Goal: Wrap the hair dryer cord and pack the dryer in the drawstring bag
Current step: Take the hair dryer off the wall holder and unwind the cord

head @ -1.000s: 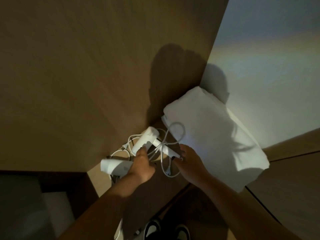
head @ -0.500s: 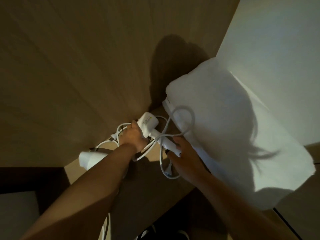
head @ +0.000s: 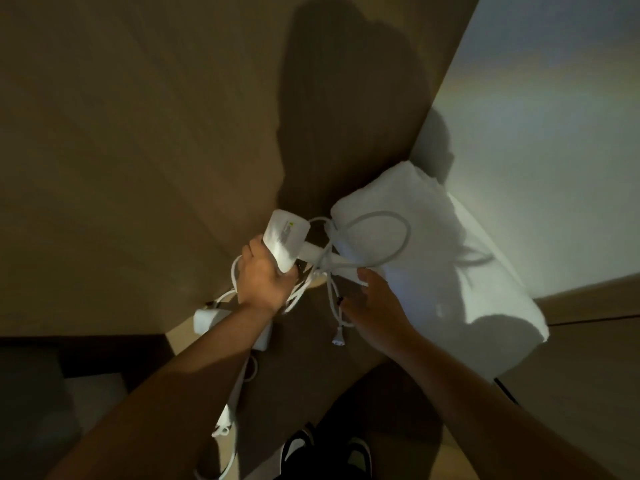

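Head view: left hand (head: 261,277) grips the white hair dryer (head: 285,242) by its body, lifted higher than 1 s ago. Right hand (head: 375,303) sits at the handle end among the cord (head: 377,237) loops, fingers curled; can't tell if it pinches cord. Cord still tangled, plug (head: 337,341) dangling, so wrapping is barely started. White drawstring bag (head: 450,271) lies just right, touching the cord loop.

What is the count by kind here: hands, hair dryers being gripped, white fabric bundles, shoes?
Hands: 2, left hand and right hand
Hair dryer gripped by the left hand: 1
White fabric bundle: 1
Shoes: 2, left shoe and right shoe
Total: 6
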{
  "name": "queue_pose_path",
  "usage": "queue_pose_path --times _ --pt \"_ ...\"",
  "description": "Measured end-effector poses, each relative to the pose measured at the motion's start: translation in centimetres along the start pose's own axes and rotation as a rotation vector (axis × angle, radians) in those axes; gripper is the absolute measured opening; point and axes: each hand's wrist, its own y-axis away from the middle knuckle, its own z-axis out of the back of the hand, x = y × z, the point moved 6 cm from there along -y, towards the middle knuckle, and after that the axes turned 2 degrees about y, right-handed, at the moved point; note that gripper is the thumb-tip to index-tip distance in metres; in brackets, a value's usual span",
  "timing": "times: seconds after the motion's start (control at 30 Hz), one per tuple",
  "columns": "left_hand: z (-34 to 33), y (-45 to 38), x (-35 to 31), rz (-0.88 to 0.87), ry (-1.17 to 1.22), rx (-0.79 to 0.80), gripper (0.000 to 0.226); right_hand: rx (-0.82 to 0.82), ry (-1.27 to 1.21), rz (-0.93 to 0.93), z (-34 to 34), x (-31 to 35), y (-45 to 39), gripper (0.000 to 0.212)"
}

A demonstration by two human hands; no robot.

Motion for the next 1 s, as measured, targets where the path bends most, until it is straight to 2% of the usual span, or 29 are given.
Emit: queue_pose_path --times 0.13,0.27,0.43,0.57,0.67,0.73,0.8,0.9,1.0 --pt "4.5 0.4 -2.8 0.039 0.12 -0.03 0.072 -0.06 -0.028 0.014 2.4 4.0 1.5 0.069" --pt "8.8 1.2 -5.4 0.116 0.181 -0.014 0.069 -0.146 -0.043 0.07 4.9 9.0 3.7 0.068" --pt "14.3 2.1 -9.9 0.031 0.209 -0.037 0.079 -0.212 -0.264 0.116 7.8 14.8 6.4 0.05" --pt "19.1 3.7 -14.5 -0.077 0.284 -0.07 0.084 -0.296 -0.296 0.164 10.3 18.8 8.8 0.053" --pt "23.0 4.2 -17.6 -0.145 0.282 -0.128 0.083 -0.304 -0.467 0.14 12.4 21.2 10.9 0.04" --pt "25.9 4.7 -19.2 -0.166 0.292 -0.176 0.08 -0.318 -0.424 0.151 14.2 23.0 12.4 0.023" --pt "28.7 5.0 -20.2 -0.183 0.319 -0.232 0.074 -0.365 -0.328 0.184 16.1 24.5 13.8 0.018" --pt "32.6 5.1 -21.3 -0.269 0.317 -0.276 0.064 -0.428 -0.277 0.216 19.0 26.4 16.1 0.035" --pt "36.2 5.1 -21.9 -0.228 0.398 -0.327 0.061 -0.421 -0.382 0.245 21.8 27.4 18.5 0.037"
